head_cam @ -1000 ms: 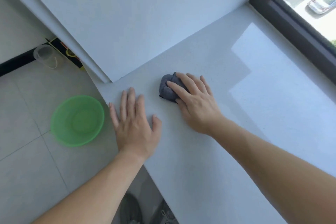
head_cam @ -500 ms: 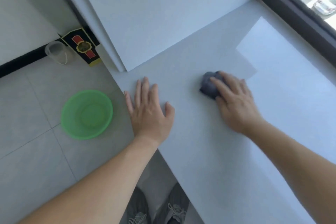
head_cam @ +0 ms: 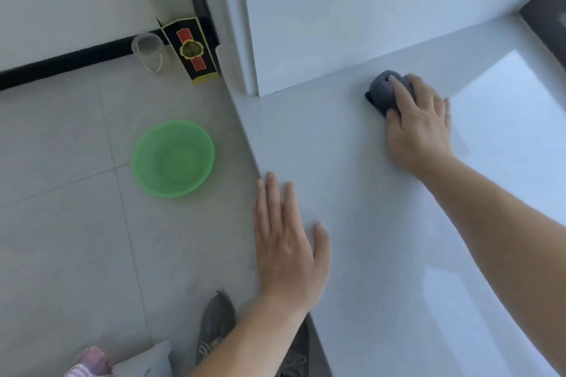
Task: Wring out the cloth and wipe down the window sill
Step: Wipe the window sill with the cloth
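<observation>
A dark grey cloth (head_cam: 381, 92), bunched into a wad, lies on the white window sill (head_cam: 352, 193) near the side wall. My right hand (head_cam: 418, 122) presses down on the cloth with its fingers over it; only the cloth's far left part shows. My left hand (head_cam: 289, 242) rests flat on the sill's front left edge, fingers together, holding nothing.
A green plastic basin (head_cam: 173, 157) sits on the tiled floor left of the sill. A clear cup (head_cam: 148, 52) and a black-and-gold box (head_cam: 191, 52) stand by the wall. The dark window frame (head_cam: 545, 18) borders the sill at the far right. My shoe (head_cam: 216, 324) is below.
My right hand has slid the cloth to the right along the sill, away from my left hand. The left hand stays flat at the sill's edge. The view has shifted left.
</observation>
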Tool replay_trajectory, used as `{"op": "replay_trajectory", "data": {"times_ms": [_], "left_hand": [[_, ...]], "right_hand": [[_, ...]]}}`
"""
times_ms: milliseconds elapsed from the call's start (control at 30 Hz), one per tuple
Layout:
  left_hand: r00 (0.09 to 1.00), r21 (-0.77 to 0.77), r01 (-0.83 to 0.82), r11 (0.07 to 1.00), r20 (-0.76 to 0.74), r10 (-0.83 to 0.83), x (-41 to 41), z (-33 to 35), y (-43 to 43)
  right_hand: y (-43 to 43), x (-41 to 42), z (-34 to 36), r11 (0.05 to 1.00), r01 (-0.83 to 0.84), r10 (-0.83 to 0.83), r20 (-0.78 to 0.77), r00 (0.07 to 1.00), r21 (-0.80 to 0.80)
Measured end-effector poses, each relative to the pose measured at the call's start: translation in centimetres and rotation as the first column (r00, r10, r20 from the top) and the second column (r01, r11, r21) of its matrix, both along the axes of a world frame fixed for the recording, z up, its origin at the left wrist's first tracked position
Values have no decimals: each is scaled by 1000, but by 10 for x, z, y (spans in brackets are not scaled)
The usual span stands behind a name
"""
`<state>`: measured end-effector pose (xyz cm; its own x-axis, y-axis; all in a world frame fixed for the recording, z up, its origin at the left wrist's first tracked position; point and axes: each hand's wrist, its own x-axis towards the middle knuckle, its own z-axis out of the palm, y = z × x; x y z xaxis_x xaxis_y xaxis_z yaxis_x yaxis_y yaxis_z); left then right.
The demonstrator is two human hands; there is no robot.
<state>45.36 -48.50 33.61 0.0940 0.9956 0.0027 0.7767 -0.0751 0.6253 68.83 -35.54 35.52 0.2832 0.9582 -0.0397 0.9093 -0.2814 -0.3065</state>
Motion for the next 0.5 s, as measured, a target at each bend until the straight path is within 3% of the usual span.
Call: {"op": "replay_trajectory", "data": {"times_ms": [33,67,100,167,233,333,433,500], "left_hand": [[1000,0,-19,1000,14,19,2,0,-3],[999,-5,-32,999,17,32,3,0,-5],[999,-9,-38,999,10,38,5,0,-5],[999,-14,-39,999,-16,39,4,1,-4],[999,-16,-26,1000,-41,25,4,2,-4],[998,-20,-18,1000,-54,17,3,3,-6],[1000,-28,-25,999,-12,25,4,2,-10],[999,-22,-33,999,27,33,6,2,-16]], "right_hand": [[10,-14,-1,999,50,-50,0,999,-4],[15,-33,-2,1000,0,0,5,1000,-2],[15,-55,-3,989,-145,145,12,989,11],[7,-89,-4,867,-499,498,33,866,16],[7,-90,-1,766,-642,642,20,766,-15],[17,-56,-1,825,-565,565,33,825,10],[17,-47,0,956,-291,291,18,957,32],[16,-76,-1,959,-282,281,15,960,33]]}}
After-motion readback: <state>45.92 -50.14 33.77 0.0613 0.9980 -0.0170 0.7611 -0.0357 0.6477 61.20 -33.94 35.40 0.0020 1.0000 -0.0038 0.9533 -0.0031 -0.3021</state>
